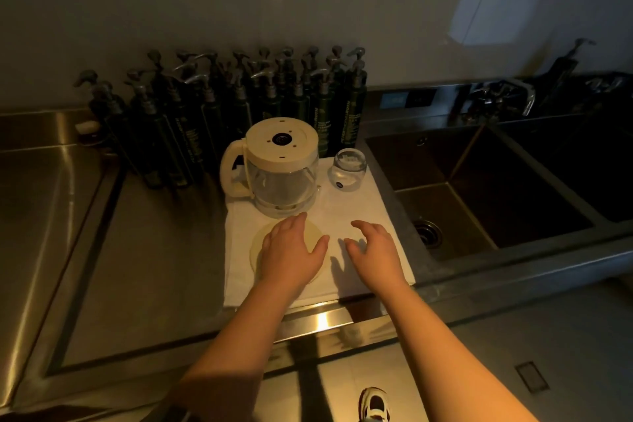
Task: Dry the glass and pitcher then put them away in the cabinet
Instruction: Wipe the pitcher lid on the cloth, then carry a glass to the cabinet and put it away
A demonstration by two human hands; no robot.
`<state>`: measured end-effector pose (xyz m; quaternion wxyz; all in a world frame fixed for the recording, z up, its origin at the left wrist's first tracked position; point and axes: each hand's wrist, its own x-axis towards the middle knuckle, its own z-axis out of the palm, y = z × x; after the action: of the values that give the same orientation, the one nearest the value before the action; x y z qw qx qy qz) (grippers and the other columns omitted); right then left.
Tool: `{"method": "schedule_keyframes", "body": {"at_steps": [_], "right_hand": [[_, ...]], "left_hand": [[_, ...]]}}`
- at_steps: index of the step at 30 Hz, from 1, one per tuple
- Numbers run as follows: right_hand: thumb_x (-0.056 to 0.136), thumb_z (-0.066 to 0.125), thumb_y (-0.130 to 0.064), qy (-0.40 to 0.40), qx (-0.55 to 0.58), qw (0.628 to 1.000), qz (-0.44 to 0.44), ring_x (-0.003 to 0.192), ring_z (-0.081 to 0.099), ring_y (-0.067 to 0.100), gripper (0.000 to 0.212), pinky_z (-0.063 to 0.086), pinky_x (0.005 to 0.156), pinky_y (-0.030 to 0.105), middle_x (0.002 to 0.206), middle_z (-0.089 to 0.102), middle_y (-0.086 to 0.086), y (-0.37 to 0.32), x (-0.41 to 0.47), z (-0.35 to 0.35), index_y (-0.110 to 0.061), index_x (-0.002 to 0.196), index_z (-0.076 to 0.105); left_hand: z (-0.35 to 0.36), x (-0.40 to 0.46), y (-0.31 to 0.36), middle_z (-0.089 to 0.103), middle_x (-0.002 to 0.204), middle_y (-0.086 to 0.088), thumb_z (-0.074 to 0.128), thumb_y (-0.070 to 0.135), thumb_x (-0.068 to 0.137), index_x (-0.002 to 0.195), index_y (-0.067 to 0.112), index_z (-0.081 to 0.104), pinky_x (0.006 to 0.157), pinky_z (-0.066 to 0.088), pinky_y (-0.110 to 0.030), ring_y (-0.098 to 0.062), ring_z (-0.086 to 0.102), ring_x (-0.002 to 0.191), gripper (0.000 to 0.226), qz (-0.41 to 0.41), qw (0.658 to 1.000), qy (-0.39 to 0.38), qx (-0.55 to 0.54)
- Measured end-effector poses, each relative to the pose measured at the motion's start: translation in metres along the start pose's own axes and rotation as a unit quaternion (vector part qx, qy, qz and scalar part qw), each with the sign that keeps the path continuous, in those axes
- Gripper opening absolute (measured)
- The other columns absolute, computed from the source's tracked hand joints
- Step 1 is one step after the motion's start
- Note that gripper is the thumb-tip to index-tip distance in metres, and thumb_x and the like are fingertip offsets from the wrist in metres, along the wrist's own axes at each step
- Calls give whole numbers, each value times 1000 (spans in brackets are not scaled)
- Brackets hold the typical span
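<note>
On the left part of the steel desk stands a tight group of dark pump bottles. Their labels carry light vertical writing, but it is too small and dim to read with certainty. Just in front of them, on a white cloth, the pitcher stands upside down, with its cream base on top and its handle to the left; the clear glass body looks empty. Near its front a round cream lid lies flat on the cloth. The left hand rests on this lid with straight, relaxed fingers and grips nothing. The right hand is just above the cloth beside it, with fingers spread and a little bent, also holding nothing. Right of the pitcher, at the far corner of the cloth, the glass stands, and it has a small round dark sticker low on its side. More to the right is the sink with a drain in its bottom and a tap behind it.
</note>
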<state>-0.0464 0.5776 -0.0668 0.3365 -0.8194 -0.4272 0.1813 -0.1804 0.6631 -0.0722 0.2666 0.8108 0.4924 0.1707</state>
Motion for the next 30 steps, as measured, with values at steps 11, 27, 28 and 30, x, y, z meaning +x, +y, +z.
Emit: {"method": "schedule_keyframes", "body": {"at_steps": [11, 27, 28, 30], "right_hand": [[95, 56, -30, -56, 12, 998, -15, 128, 43, 21, 39, 37, 101, 31, 140, 48, 5, 60, 91, -36, -24, 133, 51], [91, 62, -29, -112, 80, 990, -40, 134, 39, 22, 61, 34, 108, 37, 150, 31, 5, 70, 193, -50, -23, 145, 34], [90, 64, -31, -116, 88, 989, -35, 134, 38, 22, 64, 34, 108, 38, 150, 31, 4, 67, 199, -46, -24, 146, 33], [86, 68, -32, -129, 114, 985, -26, 134, 38, 19, 68, 35, 108, 39, 148, 36, 1, 62, 211, -38, -27, 144, 34]], "left_hand": [[49, 56, 67, 38, 150, -2, 51, 53, 91, 147, 22, 33, 114, 29, -39, -22, 34, 138, 66, -58, 997, 49, 7], [85, 140, 83, 24, 158, -2, 67, 46, 84, 153, 21, 14, 113, 24, -32, -19, 26, 143, 90, -77, 995, 52, -19], [88, 147, 80, 23, 158, -3, 68, 46, 83, 153, 19, 14, 113, 24, -32, -20, 25, 143, 92, -80, 995, 45, -25], [91, 157, 75, 29, 156, -8, 67, 49, 82, 152, 13, 18, 112, 24, -29, -23, 32, 141, 92, -73, 996, 56, -17]]}}
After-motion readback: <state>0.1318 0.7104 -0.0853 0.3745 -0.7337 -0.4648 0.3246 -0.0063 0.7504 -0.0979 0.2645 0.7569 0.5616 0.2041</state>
